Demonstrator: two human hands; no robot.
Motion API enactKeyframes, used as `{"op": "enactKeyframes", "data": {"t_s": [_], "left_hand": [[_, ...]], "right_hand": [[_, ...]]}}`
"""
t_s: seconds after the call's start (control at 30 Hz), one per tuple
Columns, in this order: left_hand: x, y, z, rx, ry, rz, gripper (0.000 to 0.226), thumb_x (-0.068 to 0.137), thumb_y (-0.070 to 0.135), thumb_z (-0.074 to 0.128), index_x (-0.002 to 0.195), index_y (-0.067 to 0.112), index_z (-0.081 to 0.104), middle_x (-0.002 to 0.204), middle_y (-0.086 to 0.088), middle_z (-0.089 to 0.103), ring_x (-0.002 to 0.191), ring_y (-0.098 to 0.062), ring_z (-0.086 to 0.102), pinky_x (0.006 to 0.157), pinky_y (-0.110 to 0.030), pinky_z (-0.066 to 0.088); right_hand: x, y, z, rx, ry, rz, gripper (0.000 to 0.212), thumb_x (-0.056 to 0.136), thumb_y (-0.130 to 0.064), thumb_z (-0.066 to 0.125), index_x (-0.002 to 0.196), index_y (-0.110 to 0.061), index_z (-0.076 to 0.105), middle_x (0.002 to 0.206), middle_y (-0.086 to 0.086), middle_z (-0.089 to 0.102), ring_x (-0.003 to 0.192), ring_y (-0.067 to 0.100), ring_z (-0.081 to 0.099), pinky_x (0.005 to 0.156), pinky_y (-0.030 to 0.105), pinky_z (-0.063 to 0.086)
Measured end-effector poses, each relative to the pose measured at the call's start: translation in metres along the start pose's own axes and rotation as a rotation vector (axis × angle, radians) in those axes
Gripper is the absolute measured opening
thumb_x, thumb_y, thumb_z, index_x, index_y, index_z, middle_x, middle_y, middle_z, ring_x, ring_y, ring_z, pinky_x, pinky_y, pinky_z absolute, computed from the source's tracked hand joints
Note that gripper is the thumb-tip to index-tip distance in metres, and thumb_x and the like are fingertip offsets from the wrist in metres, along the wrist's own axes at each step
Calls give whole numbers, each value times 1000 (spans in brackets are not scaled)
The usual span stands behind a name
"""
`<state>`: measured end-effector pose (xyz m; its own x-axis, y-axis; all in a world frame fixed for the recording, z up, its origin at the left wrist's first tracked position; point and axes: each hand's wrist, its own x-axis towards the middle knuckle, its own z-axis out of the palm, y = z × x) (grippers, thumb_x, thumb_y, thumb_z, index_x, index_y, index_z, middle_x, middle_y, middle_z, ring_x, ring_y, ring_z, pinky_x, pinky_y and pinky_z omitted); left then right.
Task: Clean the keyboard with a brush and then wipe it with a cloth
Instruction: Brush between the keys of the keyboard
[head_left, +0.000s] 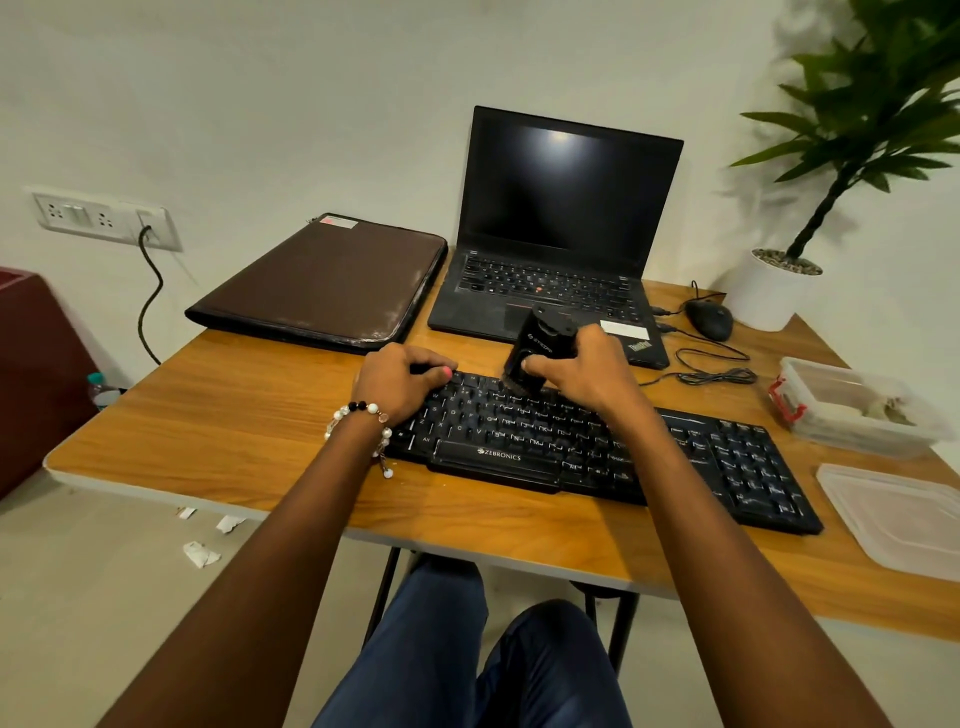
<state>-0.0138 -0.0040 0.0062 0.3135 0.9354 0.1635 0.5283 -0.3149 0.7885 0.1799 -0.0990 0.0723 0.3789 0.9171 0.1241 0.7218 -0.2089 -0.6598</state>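
Keyboard (597, 447), black and long, lies across the near middle of the wooden worktop (234, 415), its long axis running from the left, a little farther off, to the right, a little nearer, so it sits slightly askew to the near edge. Both hands work at its far-left part. Left hand (400, 382) rests with curled fingers on the far-left corner of the keys, and appears to be steadying the board. Right hand (582, 371) grips a stubby black brush (535, 348) from its right side, thumb on the front face, with the bristle end down on the top key rows just right of the left hand; the brush body leans away toward the laptop (561, 244).

By my reading, brushing is the step in hand, and most of the board, including the number pad at the right end, stretches away to the right of the brush. A sweep along the long axis would therefore run rightward, on the right hand's own side. No cloth can be made out for certain; something pale lies in the clear box (852, 410) at far right.
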Motion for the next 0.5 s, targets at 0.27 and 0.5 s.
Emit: {"op": "enactKeyframes", "data": {"t_s": [0.27, 0.5], "left_hand": [[1, 1, -1, -4, -18, -19, 18, 87, 28, 69, 104, 28, 74, 113, 8, 69, 100, -2, 52, 86, -23, 39], [3, -1, 0, 11, -12, -22, 17, 87, 29, 68, 103, 30, 73, 112, 9, 69, 100, -2, 52, 89, -26, 41]], "right_hand": [[-1, -7, -9, -144, 31, -20, 35, 77, -31, 76, 96, -9, 57, 95, 6, 63, 83, 19, 60, 65, 34, 54], [-4, 5, -5, -83, 66, 94, 46, 78, -34, 74, 107, -4, 56, 101, 8, 61, 87, 22, 59, 64, 33, 51]]}}
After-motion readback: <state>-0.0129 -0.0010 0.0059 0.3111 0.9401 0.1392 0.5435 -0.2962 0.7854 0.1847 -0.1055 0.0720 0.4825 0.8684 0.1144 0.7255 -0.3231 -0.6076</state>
